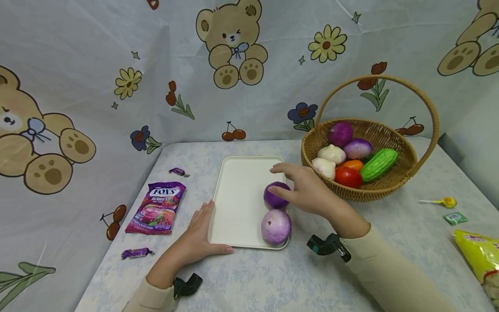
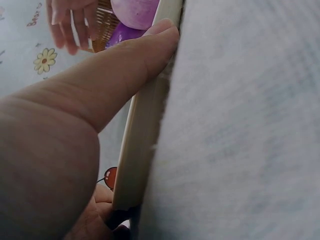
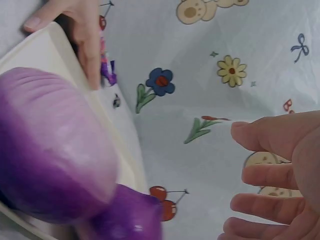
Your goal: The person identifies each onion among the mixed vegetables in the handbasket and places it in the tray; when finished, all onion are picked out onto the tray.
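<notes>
A cream rectangular tray (image 1: 238, 195) lies on the table. Its near left corner is bracketed by my left hand (image 1: 196, 237), thumb along the front edge and straight fingers at the left side; in the left wrist view the thumb (image 2: 125, 65) touches the rim. On the tray's right side sit a pale purple onion (image 1: 276, 227) in front and a darker, smooth purple round vegetable (image 1: 273, 201) behind it. My right hand (image 1: 308, 190) hovers by the darker one, fingers spread. In the right wrist view nothing lies between that hand's fingers (image 3: 267, 174).
Right of the tray stands a tall-handled wicker basket (image 1: 383, 188) holding several vegetables, including a tomato (image 1: 348, 177) and a bumpy green cucumber (image 1: 380, 164). A candy bag (image 1: 157, 208) and two wrapped sweets lie left. A lollipop (image 1: 448, 202) and yellow bag (image 1: 477, 253) lie right.
</notes>
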Tool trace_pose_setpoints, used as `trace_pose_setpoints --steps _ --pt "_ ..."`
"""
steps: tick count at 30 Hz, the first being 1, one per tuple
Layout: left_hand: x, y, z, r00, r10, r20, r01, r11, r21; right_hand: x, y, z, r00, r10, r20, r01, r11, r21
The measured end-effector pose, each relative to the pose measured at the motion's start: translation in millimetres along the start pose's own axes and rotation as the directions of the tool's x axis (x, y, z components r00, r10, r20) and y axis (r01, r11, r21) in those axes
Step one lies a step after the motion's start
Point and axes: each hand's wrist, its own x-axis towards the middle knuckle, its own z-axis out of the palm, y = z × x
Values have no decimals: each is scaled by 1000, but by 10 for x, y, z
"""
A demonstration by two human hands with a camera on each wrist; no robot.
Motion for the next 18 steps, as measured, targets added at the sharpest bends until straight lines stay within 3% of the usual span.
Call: trace_pose_setpoints --steps 5,9,18 --pt "-1 7 2 1000 -2 1 2 1000 -2 24 -36 -241 996 -20 -83 18 1000 -14" --pt "3 7 8 1000 -1 2 1 1000 -4 30 30 -484 989 -3 -149 -10 996 -88" --pt "0 6 7 1000 9 -6 -9 1000 2 -38 233 -953 958 230 -174 -254 958 -132"
